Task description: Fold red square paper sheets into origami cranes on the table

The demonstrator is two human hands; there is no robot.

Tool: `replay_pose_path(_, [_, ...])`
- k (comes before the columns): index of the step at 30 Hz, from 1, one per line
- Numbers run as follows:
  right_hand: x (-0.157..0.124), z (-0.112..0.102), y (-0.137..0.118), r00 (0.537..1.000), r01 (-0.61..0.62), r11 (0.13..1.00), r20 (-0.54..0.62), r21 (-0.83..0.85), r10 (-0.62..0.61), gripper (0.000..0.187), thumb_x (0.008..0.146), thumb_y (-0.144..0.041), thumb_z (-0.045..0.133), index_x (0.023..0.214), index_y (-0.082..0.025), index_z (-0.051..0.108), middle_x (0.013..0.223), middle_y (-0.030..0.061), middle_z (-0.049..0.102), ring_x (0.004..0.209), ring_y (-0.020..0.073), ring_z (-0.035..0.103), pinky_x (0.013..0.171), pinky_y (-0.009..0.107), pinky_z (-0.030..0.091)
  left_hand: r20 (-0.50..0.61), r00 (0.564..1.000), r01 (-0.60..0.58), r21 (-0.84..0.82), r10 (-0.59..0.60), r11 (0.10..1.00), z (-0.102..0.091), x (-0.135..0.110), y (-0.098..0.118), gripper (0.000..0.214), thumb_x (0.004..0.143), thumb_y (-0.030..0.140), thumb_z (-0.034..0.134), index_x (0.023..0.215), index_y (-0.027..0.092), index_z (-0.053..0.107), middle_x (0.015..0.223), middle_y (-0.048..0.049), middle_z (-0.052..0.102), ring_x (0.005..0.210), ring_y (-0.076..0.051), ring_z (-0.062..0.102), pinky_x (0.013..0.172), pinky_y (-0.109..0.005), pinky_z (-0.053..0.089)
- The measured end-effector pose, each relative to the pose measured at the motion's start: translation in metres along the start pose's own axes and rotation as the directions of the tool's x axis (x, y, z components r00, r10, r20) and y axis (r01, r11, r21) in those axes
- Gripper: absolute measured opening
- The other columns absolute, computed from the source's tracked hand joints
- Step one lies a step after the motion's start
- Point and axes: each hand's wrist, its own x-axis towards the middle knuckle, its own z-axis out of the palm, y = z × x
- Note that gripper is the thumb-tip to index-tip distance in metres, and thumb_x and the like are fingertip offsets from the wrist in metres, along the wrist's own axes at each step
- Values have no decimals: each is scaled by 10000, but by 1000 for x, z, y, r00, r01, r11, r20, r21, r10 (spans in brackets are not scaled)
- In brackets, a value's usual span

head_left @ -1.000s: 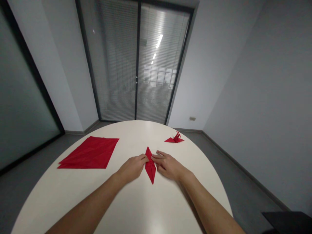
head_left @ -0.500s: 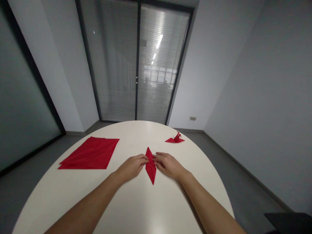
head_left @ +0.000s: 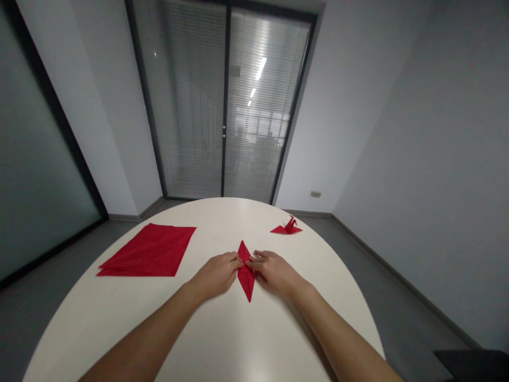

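Observation:
A narrow, kite-shaped piece of folded red paper lies on the white round table in front of me. My left hand presses its left edge with curled fingers. My right hand pinches the paper's right edge near its middle, fingers bent. Both hands rest on the tabletop, meeting over the paper.
A stack of flat red paper sheets lies on the table to the left. A finished red paper crane stands near the far right edge. Glass doors with blinds are behind the table. A dark object sits at the lower right.
My right hand's fingers have drawn in from lying flat to pinching the paper's right edge. The left hand stays put. The view has shifted very slightly.

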Motion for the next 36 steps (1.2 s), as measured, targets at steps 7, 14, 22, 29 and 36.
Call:
replay_pose_path(7, [0, 1, 1, 999, -26, 1000, -23, -10, 26, 329, 867, -113, 567, 1125, -202, 751, 1156, 105, 735, 1174, 273, 610, 1072, 404, 431, -23, 999, -30, -55, 28, 998, 0, -3, -3, 388, 911, 64, 444, 1147, 237, 699, 1194, -43, 671, 1101, -184, 641, 1010, -275, 479])
replay_pose_path(14, [1, -5, -7, 998, -60, 996, 33, -66, 62, 317, 917, -115, 521, 1145, -191, 727, 1143, 125, 707, 1123, 268, 608, 953, 379, 480, -18, 1000, -24, -39, 23, 999, 0, -3, -2, 399, 921, 69, 439, 1158, 244, 707, 1215, -32, 675, 1102, -176, 647, 1004, -260, 481])
replay_pose_path(22, [3, -10, -19, 988, -101, 979, 98, -174, 120, 343, 938, -135, 495, 1215, -149, 697, 1198, 163, 679, 1219, 305, 559, 997, 419, 479, 5, 1000, 2, 168, -3, 986, -1, 5, 9, 340, 935, 98, 442, 1059, 197, 743, 1202, -80, 681, 1109, -247, 634, 961, -366, 516])
replay_pose_path(29, [-1, -3, -7, 997, -58, 998, 53, 27, 56, 430, 867, -57, 535, 1228, -215, 709, 1203, 91, 729, 1168, 236, 646, 1124, 373, 401, 17, 1000, 14, 132, -16, 991, -2, 0, 6, 330, 940, 119, 443, 1062, 222, 732, 1104, -59, 699, 1027, -223, 661, 924, -337, 519])
replay_pose_path(36, [-8, 9, 9, 990, -72, 979, -104, 189, 92, 443, 930, -109, 509, 1323, -258, 651, 1206, 66, 736, 1098, 223, 683, 976, 343, 498, -41, 999, 14, 66, -12, 998, 3, -3, 0, 355, 917, 97, 466, 1178, 232, 666, 1150, -51, 696, 1056, -208, 658, 953, -325, 503])
